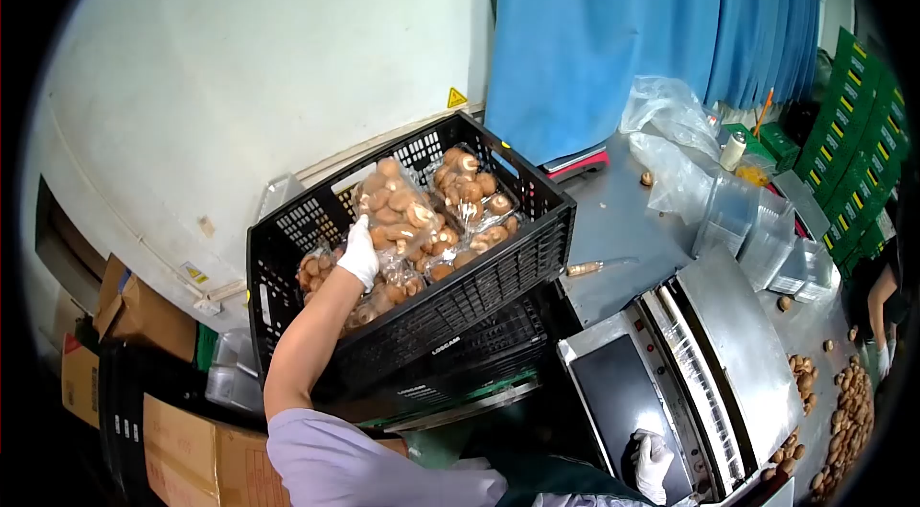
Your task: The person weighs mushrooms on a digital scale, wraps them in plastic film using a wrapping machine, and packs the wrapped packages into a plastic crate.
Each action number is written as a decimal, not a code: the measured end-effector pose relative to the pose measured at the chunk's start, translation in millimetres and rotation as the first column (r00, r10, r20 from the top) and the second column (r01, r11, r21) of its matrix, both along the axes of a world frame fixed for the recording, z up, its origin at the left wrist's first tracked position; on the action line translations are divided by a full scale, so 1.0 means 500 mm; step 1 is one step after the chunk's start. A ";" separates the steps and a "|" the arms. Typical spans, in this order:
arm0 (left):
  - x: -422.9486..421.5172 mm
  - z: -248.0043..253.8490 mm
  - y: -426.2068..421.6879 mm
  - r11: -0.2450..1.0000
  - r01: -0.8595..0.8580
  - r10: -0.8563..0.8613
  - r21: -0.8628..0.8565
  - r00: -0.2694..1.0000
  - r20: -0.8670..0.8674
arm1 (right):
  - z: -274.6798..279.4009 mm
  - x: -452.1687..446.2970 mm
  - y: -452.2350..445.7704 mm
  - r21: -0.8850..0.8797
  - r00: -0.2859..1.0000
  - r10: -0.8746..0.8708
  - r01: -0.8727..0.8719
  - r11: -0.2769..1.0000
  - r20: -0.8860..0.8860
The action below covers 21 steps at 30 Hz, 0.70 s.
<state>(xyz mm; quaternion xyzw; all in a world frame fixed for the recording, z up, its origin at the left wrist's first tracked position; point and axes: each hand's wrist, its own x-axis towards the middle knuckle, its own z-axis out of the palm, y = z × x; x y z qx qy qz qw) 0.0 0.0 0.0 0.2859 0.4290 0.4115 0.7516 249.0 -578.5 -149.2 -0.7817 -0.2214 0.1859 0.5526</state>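
My left hand [359, 256], in a white glove, reaches into a black plastic crate [450, 301] and is closed on the near end of a clear-wrapped pack of brown mushrooms [395, 200]. This pack is tilted up above several other wrapped mushroom packs [470, 186] lying in the crate. My right hand [654, 467], also gloved in white, rests with curled fingers on the dark plate [623, 402] of a metal wrapping machine [738, 344]. Nothing shows in its fingers.
A knife with a wooden handle [585, 268] lies on the metal table [613, 215]. Stacks of clear trays [757, 229] and loose mushrooms [848, 421] are at the right, near another person's gloved hand [884, 358]. Cardboard boxes [206, 454] stand at the lower left.
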 end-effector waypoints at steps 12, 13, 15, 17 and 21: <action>0.093 -0.102 0.111 0.965 0.139 -0.199 -0.220 0.938 -0.283 | 0.018 -0.026 0.014 -0.017 0.996 -0.072 0.073 0.997 0.051; 0.079 -0.093 0.111 0.957 0.183 -0.249 -0.224 0.917 -0.312 | 0.014 -0.032 0.016 0.010 0.993 -0.089 0.088 0.996 0.072; 0.079 -0.066 0.096 0.988 0.153 -0.127 -0.027 0.690 -0.713 | 0.015 -0.036 0.017 -0.018 0.992 -0.109 0.110 0.994 0.058; 0.069 -0.127 0.170 0.855 0.229 0.259 0.466 0.590 -0.765 | 0.029 -0.039 0.018 -0.055 0.990 -0.137 0.135 0.989 -0.044; 0.146 0.020 0.101 0.436 0.425 0.527 0.793 0.594 -0.608 | 0.048 -0.051 0.020 0.042 0.985 -0.170 0.169 0.985 0.015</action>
